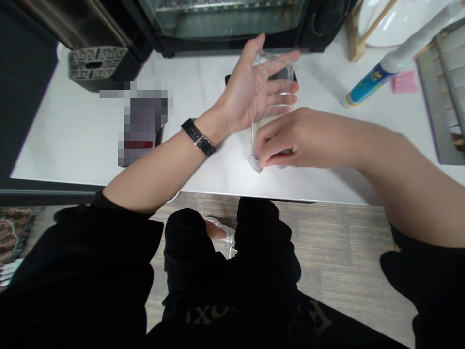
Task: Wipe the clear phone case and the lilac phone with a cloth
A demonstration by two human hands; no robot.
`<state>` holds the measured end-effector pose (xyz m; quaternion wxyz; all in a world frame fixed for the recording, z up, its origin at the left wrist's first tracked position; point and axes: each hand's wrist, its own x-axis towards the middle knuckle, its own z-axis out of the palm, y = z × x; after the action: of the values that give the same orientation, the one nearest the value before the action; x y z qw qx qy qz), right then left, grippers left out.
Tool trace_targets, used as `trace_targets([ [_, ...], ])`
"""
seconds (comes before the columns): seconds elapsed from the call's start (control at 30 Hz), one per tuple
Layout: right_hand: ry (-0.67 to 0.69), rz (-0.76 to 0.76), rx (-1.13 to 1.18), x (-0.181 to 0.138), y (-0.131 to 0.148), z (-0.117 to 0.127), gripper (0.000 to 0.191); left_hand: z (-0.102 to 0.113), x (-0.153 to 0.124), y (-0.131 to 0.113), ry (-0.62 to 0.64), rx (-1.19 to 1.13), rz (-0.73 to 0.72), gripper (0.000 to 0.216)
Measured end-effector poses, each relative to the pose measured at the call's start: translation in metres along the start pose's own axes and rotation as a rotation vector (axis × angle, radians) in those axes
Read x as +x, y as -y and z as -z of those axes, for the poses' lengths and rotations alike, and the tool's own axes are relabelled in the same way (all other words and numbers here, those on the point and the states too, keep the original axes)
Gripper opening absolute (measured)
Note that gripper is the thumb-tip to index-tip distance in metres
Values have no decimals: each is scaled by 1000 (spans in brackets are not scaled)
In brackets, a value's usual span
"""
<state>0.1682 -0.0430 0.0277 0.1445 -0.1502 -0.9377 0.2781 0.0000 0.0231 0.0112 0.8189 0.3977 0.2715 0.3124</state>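
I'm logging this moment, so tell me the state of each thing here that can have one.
clear case: held off the table, upright between both hands
left hand: gripping the case's upper part
right hand: pinching its lower end
wristwatch: strapped on
oven door: shut
spray bottle: lying down

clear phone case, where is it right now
In the head view the clear phone case is held between both hands, left hand and right hand, above the white table, before the toaster oven.

A pixelated block (141, 121) hides something on the table (72, 135); the oven (232, 19) is cut off above.
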Motion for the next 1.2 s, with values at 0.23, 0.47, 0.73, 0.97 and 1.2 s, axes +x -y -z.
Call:
trace_targets([
  [0.23, -74, -35, -143, -18, -21, 29, 15, 7, 1, 2, 60, -36, -22, 65],
  [0.47, -505, -297, -382, -16, -28, 27, 9, 4, 8, 9, 80, -32, -35, 67],
  [0.73, -858, -461, -341, 6, -20, -2, 11, 1, 17, 17, 57, -30, -64, 67],
  [0.97, -922, -428, -200, 14, -23, -11, 6, -7, 15, 18, 112, -183, -77, 61],
  [1.2, -756, -338, -198, 14, -12, -10, 12, -5, 7, 16, 58, -138, -58, 69],
])
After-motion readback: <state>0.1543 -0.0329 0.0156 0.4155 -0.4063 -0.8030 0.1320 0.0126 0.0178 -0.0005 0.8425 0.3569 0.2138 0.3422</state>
